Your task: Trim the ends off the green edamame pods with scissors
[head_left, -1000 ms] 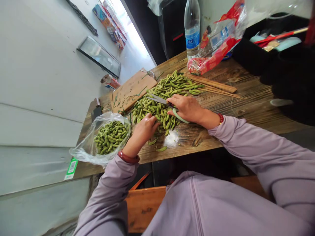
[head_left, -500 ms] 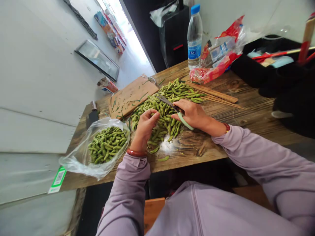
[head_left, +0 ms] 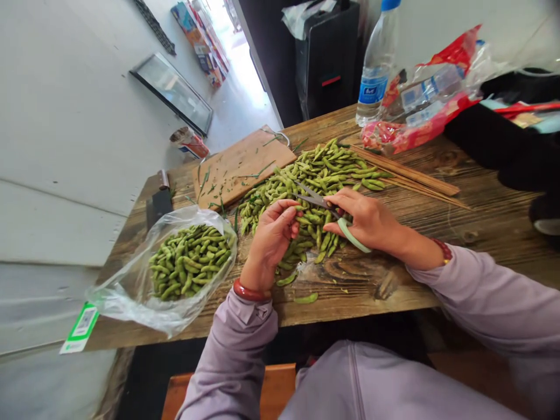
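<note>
My right hand (head_left: pixel 370 224) is closed round the pale green handles of a pair of scissors (head_left: pixel 352 234). Their blades are parted and point left, close to the fingertips of my left hand (head_left: pixel 276 230). Between that hand's pinched thumb and fingers is an edamame pod, mostly hidden, with a green end showing near the blades. Under and beyond both hands spreads a heap of green edamame pods (head_left: pixel 326 166) on the wooden table (head_left: pixel 258 312). Left of my left hand, a clear plastic bag (head_left: pixel 126 291) lies open with many pods (head_left: pixel 190 262) in it.
A wooden cutting board (head_left: pixel 242 166) with green scraps lies behind the heap. A knife (head_left: pixel 160 201) rests at the left. Wooden sticks (head_left: pixel 411 172), a water bottle (head_left: pixel 374 76) and red plastic packaging (head_left: pixel 415 131) are at the back right. A green-and-white tag (head_left: pixel 81 328) hangs at the left edge.
The scissor blades and my left fingertips have come closer together, and a pod end now shows in my left pinch. The view has shifted slightly.
</note>
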The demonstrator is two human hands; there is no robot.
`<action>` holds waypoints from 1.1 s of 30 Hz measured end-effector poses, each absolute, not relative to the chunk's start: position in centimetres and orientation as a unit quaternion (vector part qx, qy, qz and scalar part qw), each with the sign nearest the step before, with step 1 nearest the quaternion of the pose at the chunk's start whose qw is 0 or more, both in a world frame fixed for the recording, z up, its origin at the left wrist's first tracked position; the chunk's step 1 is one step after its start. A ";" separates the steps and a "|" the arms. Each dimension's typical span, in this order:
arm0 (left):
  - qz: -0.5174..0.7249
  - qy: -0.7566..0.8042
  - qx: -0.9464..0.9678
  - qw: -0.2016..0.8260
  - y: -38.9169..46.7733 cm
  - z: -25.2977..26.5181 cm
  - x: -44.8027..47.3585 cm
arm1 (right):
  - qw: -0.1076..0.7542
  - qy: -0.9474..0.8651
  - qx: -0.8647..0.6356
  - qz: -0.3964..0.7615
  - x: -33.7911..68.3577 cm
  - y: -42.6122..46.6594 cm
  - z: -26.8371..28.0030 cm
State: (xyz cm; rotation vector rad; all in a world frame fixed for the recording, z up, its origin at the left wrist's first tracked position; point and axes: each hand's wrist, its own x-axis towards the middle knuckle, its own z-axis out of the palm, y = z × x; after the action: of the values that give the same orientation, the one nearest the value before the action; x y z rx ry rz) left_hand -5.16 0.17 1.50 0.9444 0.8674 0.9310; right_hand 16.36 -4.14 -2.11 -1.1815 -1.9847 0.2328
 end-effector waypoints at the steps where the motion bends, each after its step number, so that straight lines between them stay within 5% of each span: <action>1: 0.431 0.384 0.417 0.702 0.2 1.5 -5.2 | 0.397 -0.789 -0.461 0.090 16.3 -4.2 -2.1; 33: 0.382 0.417 0.610 0.555 -1.2 1.4 -4.4 | 0.358 -0.810 -0.458 0.080 16.0 -4.5 -2.2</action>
State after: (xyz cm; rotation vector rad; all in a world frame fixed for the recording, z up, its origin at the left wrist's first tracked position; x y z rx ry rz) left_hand -4.44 -1.19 1.36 1.4411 0.9850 0.9018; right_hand 16.03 -4.54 -2.19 -1.1808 -2.0895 0.2070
